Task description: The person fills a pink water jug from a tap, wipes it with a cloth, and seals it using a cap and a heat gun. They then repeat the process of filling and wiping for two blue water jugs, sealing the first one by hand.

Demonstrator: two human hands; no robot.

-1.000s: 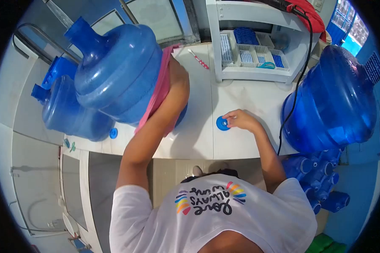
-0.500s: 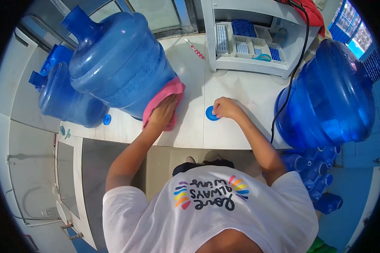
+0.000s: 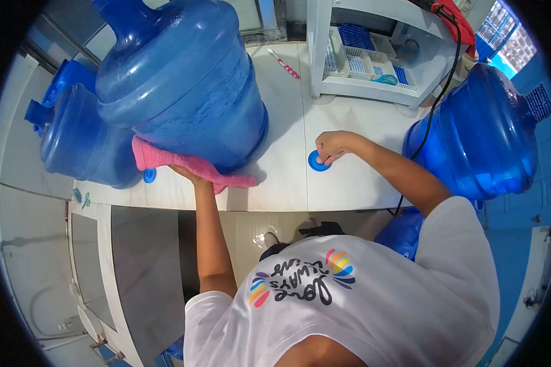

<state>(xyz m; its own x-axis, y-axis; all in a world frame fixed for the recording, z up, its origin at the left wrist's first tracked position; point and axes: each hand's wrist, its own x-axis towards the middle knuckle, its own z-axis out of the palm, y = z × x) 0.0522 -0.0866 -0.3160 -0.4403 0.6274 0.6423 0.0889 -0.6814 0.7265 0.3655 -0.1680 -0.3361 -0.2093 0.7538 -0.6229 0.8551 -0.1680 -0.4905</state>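
My left hand (image 3: pixel 190 174) holds a pink cloth (image 3: pixel 183 164) against the lower near side of a large blue water jug (image 3: pixel 183 85); the cloth hides part of my fingers. The jug stands on the white counter, its neck toward the top left of the view. To the right, the fingers of my right hand (image 3: pixel 333 148) are closed on a round blue cap (image 3: pixel 318 161), which lies flat on the counter.
Smaller-looking blue jugs (image 3: pixel 82 144) stand at left, near a second blue cap (image 3: pixel 149 175). Another blue jug (image 3: pixel 477 134) is at right, with a black cable (image 3: pixel 433 104) before it. A toothbrush (image 3: pixel 283 63) lies behind. A white shelf (image 3: pixel 367 93) holds small baskets.
My left hand has moved the pink cloth leftward around the jug's near side, from its right edge. My right hand stays at the blue cap. The view has shifted slightly.
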